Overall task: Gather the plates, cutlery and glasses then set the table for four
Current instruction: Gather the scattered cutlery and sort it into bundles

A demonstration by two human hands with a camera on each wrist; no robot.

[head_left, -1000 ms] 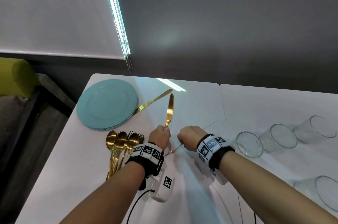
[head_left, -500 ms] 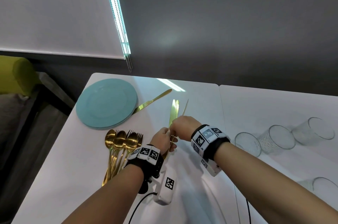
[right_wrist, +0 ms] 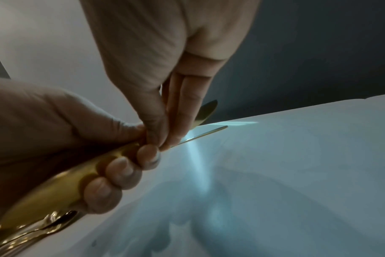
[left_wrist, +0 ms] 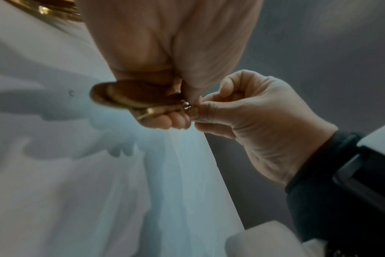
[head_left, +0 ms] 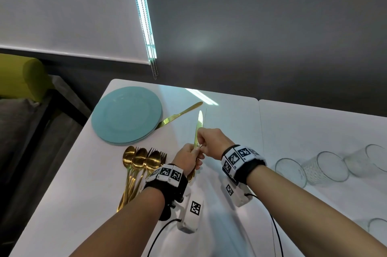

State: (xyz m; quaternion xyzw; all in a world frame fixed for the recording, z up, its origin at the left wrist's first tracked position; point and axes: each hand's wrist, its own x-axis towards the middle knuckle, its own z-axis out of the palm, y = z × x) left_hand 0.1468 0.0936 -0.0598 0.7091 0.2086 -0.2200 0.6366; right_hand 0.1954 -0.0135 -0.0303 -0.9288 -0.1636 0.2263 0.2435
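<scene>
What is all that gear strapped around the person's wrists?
Both forearms are bare, with no sleeves or gloves. The left hand and the right hand each have a black wrist strap ringed with white blocks printed with black square code patterns. A white box bearing one such code hangs under each wrist, trailing a thin black cable.

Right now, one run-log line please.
left hand: grips gold knives | right hand: pinches same knives | spare knife: beside plates
</scene>
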